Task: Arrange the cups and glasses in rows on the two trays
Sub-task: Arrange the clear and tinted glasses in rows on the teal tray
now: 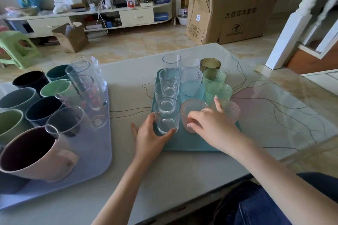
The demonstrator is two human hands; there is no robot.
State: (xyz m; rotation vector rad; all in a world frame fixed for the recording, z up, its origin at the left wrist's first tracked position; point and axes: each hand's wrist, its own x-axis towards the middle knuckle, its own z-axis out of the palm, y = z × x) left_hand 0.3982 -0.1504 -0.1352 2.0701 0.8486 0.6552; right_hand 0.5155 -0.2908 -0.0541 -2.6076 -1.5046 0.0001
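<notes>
At the near edge of the teal tray (pixel 184 144), the fingers (pixel 171 130) of the left hand (pixel 150 136) are curled round the base of a clear glass (pixel 166 117), the thumb being laid against its left wall. The fingers (pixel 192 115) of the right hand (pixel 210 122) are wrapped over the rim and side of a pink textured glass (pixel 188 115), with the index finger raised beside a second pale textured glass (pixel 230 108). Both forearms are stretched forward over the pale surface (pixel 164 179) from the lower right.

Three rows are formed on the teal tray: clear glasses on the left, frosted and blue ones in the middle, green and amber ones on the right. On the lilac tray (pixel 95 151), well apart to the left, coloured cups (pixel 43 111) and tall clear glasses (pixel 87 86) are grouped loosely, a pink mug (pixel 33 155) being nearest.
</notes>
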